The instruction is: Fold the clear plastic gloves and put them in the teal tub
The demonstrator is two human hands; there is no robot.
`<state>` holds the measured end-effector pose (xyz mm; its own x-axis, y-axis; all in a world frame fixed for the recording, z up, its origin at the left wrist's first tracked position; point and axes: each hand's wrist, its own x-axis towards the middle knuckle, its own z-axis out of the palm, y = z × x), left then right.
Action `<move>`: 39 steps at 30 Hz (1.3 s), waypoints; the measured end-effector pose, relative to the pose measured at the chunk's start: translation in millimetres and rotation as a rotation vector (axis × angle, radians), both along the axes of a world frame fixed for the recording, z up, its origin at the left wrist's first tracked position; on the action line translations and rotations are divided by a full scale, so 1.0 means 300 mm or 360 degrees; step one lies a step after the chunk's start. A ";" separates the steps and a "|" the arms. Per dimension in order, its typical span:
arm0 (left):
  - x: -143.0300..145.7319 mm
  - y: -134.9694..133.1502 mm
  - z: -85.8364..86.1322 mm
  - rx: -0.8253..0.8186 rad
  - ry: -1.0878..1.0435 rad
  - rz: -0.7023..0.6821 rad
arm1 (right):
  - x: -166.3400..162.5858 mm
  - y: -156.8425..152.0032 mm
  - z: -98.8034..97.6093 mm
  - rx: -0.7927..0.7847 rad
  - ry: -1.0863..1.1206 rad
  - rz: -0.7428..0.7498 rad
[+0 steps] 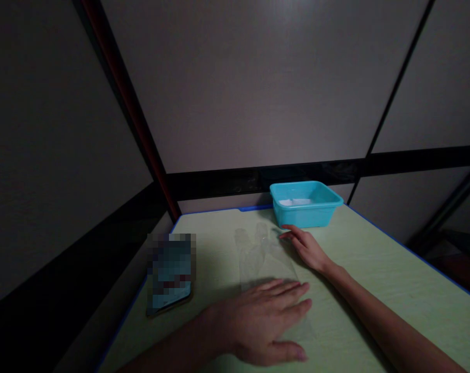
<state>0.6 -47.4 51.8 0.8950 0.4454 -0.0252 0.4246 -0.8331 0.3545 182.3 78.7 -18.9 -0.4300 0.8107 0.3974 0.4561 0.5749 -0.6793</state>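
A clear, thin plastic bag with two handle loops at its far end lies flattened on the table. My left hand rests palm down across the near part of the bag, fingers spread, hiding some of it. Beside the bag's far right corner is my right hand, its fingers stretched out to the left and somewhat bent. Its fingertips are close to the right handle area; whether they touch the plastic I cannot tell. Neither hand grips anything.
Behind my right hand stands a turquoise plastic basin with something white inside. A phone-like device, partly blurred, lies at the left edge of the pale green table. Panelled doors or walls rise behind the table's blue edge.
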 end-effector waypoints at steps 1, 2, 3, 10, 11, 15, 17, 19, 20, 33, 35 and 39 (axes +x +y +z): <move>-0.013 0.019 0.001 0.0038 0.0018 0.0074 | -0.001 -0.002 0.000 0.0024 -0.0042 0.0002; -0.028 0.041 -0.002 0.0082 0.0032 0.0149 | -0.002 -0.004 0.001 0.0044 -0.0074 0.0005; -0.045 0.066 -0.008 0.0140 0.0045 0.0234 | -0.003 -0.006 0.003 0.0064 -0.0095 0.0009; -0.168 0.219 -0.112 0.0315 -0.0009 0.0683 | -0.012 -0.027 0.030 0.0283 -0.0216 0.0191; -0.177 0.228 -0.127 0.0307 -0.0020 0.0724 | -0.013 -0.030 0.033 0.0326 -0.0272 0.0233; -0.194 0.242 -0.160 0.0276 -0.0054 0.0778 | -0.020 -0.039 0.039 0.0424 -0.0482 0.0317; -0.194 0.242 -0.160 0.0291 -0.0082 0.0746 | -0.022 -0.041 0.038 0.0444 -0.0517 0.0331; -0.192 0.241 -0.151 0.0318 -0.0091 0.0680 | -0.022 -0.043 0.037 0.0451 -0.0524 0.0342; -0.190 0.240 -0.146 0.0329 -0.0087 0.0647 | -0.022 -0.044 0.037 0.0452 -0.0526 0.0350; -0.179 0.228 -0.144 0.0382 0.0008 0.0627 | -0.021 -0.049 0.046 0.0488 -0.0671 0.0452; -0.177 0.227 -0.147 0.0385 0.0024 0.0625 | -0.022 -0.050 0.047 0.0492 -0.0668 0.0466; -0.175 0.226 -0.153 0.0382 0.0018 0.0622 | -0.021 -0.050 0.046 0.0457 -0.0559 0.0439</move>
<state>-51.9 20.4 6.0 0.6591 0.7437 0.1114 0.7259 -0.6679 0.1645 175.9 63.8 -5.2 -0.7589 0.5285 0.3805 0.4335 0.8460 -0.3105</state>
